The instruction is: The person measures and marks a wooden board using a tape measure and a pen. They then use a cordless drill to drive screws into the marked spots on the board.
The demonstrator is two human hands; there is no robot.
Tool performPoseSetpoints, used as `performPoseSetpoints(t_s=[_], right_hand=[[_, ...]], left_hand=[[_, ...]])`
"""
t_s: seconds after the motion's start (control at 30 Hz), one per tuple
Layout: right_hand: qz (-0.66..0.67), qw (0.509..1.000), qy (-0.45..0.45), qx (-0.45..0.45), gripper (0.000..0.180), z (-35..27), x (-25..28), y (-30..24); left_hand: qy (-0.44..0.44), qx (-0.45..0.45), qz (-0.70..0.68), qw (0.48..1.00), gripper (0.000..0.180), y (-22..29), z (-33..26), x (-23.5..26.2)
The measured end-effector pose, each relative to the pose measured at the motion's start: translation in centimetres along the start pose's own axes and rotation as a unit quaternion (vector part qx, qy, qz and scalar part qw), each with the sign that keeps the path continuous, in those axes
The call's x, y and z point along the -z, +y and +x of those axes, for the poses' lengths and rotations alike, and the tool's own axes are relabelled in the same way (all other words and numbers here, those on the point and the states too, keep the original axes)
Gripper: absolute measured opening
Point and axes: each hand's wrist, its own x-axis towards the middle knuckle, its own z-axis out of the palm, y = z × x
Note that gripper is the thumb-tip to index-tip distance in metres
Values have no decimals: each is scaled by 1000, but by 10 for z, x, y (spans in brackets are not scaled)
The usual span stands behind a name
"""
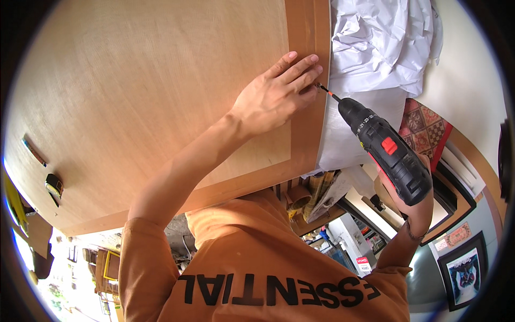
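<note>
My left hand point(273, 96) lies spread over the brown border of a large wooden panel point(161, 80), near its right edge. My right hand point(394, 197) is wrapped round the handle of a black and red cordless drill point(383, 142), mostly hidden behind the drill's body. The drill slants toward the upper left. Its slim bit point(330, 93) ends close beside my left fingertips, at the panel's border. Something small sits at the bit's tip, too small to name. My left thumb cannot be made out clearly.
Crumpled white plastic sheeting point(378, 48) lies past the panel's right edge. A tape measure point(54, 185) and a thin dark strip point(34, 152) rest on the panel's left part. At right are a patterned red cloth point(424, 126) and a framed picture point(464, 273).
</note>
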Motion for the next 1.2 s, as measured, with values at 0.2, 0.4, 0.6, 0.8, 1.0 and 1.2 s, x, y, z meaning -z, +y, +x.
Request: performPoseSetpoints(t_s=[0.2,0.4,0.6,0.8,1.0,1.2], right_hand=[[-17,999,-1,27,54,2,-2,7],[31,999,13,-25,57,3,-7,3],[-14,996,43,-78,53,-5,11,-7],[-30,989,139,41,44,-4,4,-39],[60,971,206,108,63,85,-59,-128],[152,938,195,242,65,179,-113,-298]], left_hand=[[-2,9,-2,1000,26,1,-2,2],[-8,9,14,1000,29,2,-3,0],[5,-23,14,1000,36,2,-9,-3],[179,74,-84,978,34,24,-82,44],[397,263,33,879,22,37,-211,120],[443,485,310,687,22,-10,-452,253]])
